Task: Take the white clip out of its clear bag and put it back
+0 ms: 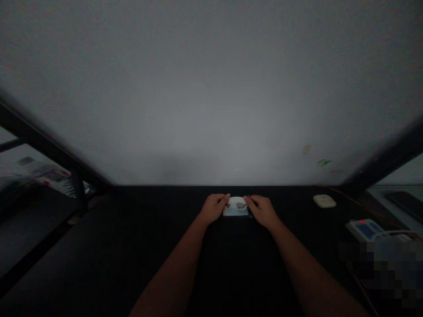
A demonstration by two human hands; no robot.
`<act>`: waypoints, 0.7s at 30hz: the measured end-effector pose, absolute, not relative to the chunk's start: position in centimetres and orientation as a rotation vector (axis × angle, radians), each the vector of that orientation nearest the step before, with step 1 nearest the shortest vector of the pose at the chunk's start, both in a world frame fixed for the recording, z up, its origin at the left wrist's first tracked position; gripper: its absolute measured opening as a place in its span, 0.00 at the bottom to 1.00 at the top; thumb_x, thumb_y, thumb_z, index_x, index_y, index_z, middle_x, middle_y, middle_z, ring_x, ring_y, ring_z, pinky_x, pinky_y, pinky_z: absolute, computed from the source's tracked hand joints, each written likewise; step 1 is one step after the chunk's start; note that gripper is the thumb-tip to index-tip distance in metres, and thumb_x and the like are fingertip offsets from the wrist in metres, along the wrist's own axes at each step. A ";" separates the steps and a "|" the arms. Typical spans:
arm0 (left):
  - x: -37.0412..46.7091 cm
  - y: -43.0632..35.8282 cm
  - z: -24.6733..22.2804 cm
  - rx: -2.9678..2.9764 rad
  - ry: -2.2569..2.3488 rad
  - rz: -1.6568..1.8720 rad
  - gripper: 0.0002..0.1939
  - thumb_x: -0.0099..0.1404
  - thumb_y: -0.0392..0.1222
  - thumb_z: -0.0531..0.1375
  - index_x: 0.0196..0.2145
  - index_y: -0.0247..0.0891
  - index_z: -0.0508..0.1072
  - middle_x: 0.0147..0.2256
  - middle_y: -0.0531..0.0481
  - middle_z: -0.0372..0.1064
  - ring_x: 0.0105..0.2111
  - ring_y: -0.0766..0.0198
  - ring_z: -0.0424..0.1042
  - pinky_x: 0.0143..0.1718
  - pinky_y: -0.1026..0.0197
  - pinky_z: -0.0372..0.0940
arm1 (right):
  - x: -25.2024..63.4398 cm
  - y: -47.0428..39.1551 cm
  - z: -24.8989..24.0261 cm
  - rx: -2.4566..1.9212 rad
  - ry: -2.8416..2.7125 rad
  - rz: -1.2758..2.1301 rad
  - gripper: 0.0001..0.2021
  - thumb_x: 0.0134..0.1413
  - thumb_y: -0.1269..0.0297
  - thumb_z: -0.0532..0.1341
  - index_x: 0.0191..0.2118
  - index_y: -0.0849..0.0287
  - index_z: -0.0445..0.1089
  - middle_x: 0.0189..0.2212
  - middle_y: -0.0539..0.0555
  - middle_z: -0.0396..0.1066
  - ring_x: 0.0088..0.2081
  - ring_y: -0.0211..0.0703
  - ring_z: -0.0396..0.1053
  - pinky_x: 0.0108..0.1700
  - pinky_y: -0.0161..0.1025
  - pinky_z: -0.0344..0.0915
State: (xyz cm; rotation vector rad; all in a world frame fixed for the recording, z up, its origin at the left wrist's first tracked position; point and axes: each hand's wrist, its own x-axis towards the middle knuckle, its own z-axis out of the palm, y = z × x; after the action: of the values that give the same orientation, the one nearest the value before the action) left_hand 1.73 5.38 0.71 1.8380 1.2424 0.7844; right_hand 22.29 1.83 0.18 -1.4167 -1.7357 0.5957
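A small, flat white and pale-blue item like a packet [235, 211] is held between my two hands, just above or on the black tabletop [158, 237]. A grey rounded patch shows near its right side. My left hand [213, 208] pinches its left edge between thumb and fingers. On the opposite edge, my right hand [262, 209] has a similar pinch, with the thumb in front. The dim light hides exactly what the item is, and the fingers behind it are mostly out of sight.
A grey-white wall [211, 110] rises behind the tabletop. To the right lie a white earbud case [324, 201], a power strip [368, 230] with a red light, and an orange cable [363, 204]. Dark frame bars [49, 149] stand at left. The lower right is pixelated.
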 end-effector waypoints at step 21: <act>1.5 5.5 0.5 1.648 1.089 1.006 0.18 0.54 0.52 0.70 0.35 0.36 0.78 0.32 0.48 0.77 0.28 0.63 0.71 0.31 0.62 0.66 | 23.5 2.5 -0.4 -1.080 -1.265 1.171 0.19 0.41 0.55 0.71 0.42 0.56 0.76 0.37 0.55 0.80 0.34 0.46 0.76 0.36 0.41 0.71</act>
State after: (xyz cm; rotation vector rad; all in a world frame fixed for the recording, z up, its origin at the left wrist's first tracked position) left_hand 1.49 5.48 0.52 1.6485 1.0892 1.0063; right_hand 23.52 2.45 -0.42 -1.0803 -1.2652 1.1714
